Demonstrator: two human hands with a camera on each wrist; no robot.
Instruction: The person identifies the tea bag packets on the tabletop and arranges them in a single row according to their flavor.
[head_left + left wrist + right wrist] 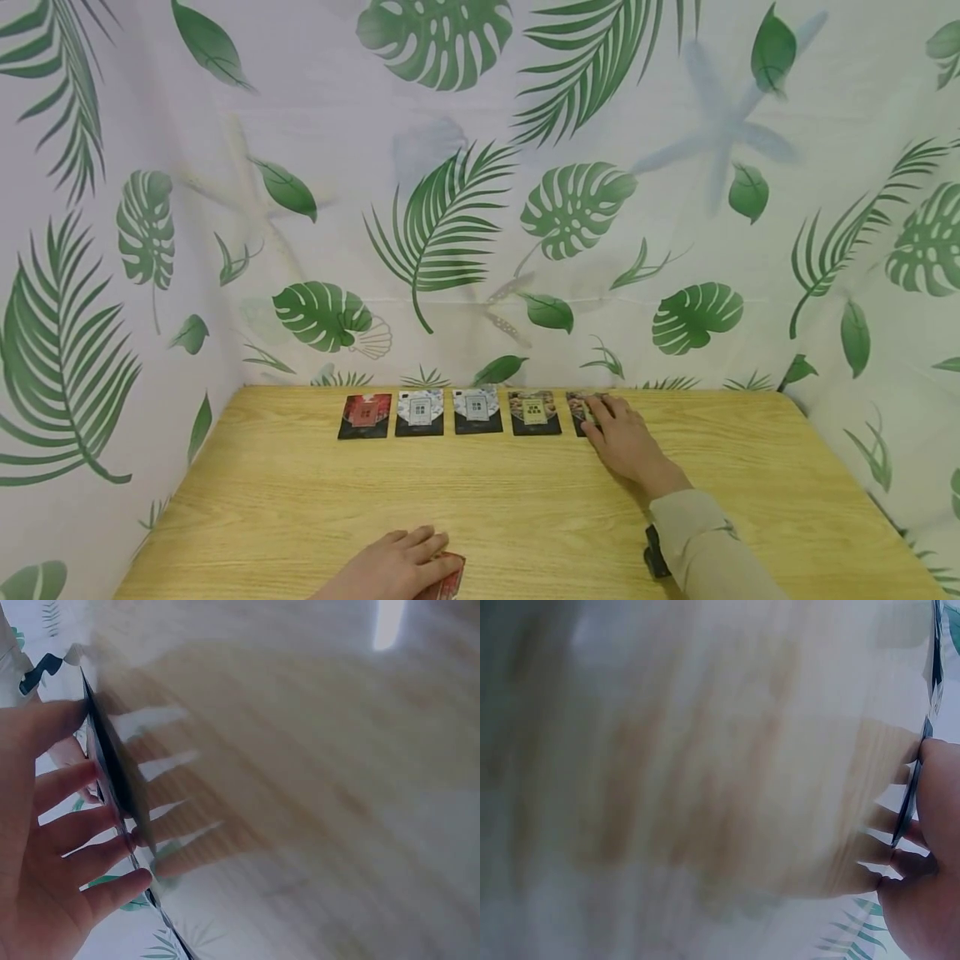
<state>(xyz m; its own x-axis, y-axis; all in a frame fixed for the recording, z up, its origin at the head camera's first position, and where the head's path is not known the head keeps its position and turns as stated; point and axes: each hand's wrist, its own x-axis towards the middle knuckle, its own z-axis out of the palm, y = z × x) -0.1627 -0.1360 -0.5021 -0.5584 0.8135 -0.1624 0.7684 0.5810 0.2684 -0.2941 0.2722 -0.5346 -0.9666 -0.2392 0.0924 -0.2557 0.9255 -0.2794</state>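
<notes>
My left hand point(393, 567) rests on a red packet point(452, 575) near the front of the table, covering most of it. In the left wrist view the thumb and spread fingers point(105, 889) touch the same face of this thin packet point(112, 769). At the right end of a row of packets, my right hand point(626, 437) lies with its fingers over a dark, food-pictured packet point(576, 408). The right wrist view shows that packet point(910, 799) edge-on under the fingertips. Left of it lies a similar packet with a yellowish label point(536, 412).
Two white-and-black packets, one point(477, 410) beside the other point(420, 412), and a red-and-black packet point(365, 415) continue the row along the back edge. A wooden table point(495, 492) carries them. Leaf-printed cloth point(480, 250) surrounds its back and sides. A black device point(655, 552) sits at the right sleeve.
</notes>
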